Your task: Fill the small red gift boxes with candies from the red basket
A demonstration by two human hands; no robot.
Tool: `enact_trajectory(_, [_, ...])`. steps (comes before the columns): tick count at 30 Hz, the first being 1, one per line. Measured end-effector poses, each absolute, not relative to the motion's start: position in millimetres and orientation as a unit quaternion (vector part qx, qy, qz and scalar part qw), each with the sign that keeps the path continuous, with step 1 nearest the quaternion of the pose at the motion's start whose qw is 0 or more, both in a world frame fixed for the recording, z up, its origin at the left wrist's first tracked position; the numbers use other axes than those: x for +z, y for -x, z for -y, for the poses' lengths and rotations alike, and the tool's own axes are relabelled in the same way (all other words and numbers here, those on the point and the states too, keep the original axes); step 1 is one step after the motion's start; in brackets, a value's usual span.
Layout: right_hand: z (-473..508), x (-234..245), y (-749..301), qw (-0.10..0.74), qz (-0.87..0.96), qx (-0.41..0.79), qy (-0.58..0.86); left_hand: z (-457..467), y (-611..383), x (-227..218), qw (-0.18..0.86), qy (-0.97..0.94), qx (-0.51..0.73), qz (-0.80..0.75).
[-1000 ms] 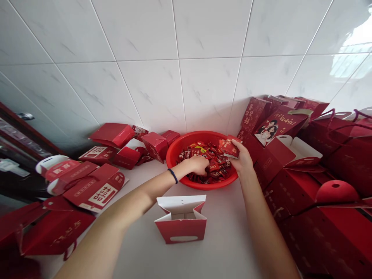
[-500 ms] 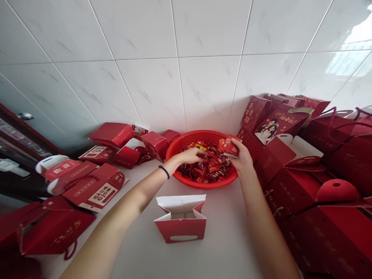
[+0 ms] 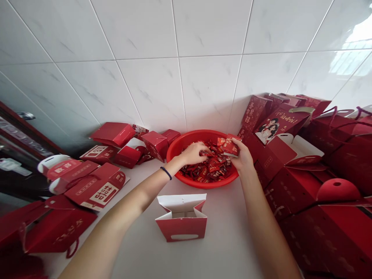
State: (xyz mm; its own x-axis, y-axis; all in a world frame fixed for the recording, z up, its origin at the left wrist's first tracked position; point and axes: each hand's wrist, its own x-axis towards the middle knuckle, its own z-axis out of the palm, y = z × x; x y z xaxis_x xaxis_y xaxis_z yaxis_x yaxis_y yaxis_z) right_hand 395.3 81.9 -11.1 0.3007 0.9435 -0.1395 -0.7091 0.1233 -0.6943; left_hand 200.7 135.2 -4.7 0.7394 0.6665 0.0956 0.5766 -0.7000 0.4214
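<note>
A round red plastic basin (image 3: 200,183) is filled with small red-wrapped candies (image 3: 213,164). My left hand (image 3: 195,153), a dark band on its wrist, reaches into the basin from the left; its thumb and fingers are curled together around a red-wrapped candy. Over the basin's right rim my right hand (image 3: 242,154) grips several flat red candy packets (image 3: 229,146), fanned out toward the left. Between my forearms stands a red paper box (image 3: 183,228) with a white inside, its top open and its side folds bent inward.
Folded red boxes (image 3: 95,186) lie along the left side, with a few more (image 3: 155,144) against the tiled wall (image 3: 145,89). On the right, red gift boxes (image 3: 314,190) are stacked high, and one bears a picture of a couple. All stand on a pale table (image 3: 221,248).
My left hand has shifted slightly right and up within the basin, its fingers closing on a candy. The right hand stays nearly in place with its packets.
</note>
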Motion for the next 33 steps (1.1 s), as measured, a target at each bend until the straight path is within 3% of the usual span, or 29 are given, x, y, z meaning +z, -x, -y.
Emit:
enact_trajectory(3, [-82,-11,-395,0.730,0.162,0.568,0.344,-120,-210,-6,0.265,-0.932,-0.071,-0.237])
enact_trajectory(6, [-84,-13,-396,0.729,0.167,0.564,0.350,-108,-216,-7,0.212,-0.932,-0.151,-0.253])
enact_trajectory(33, [-86,-16,-398,0.733,0.178,0.556,0.349,-110,-214,-9,0.253,-0.920,-0.154,-0.256])
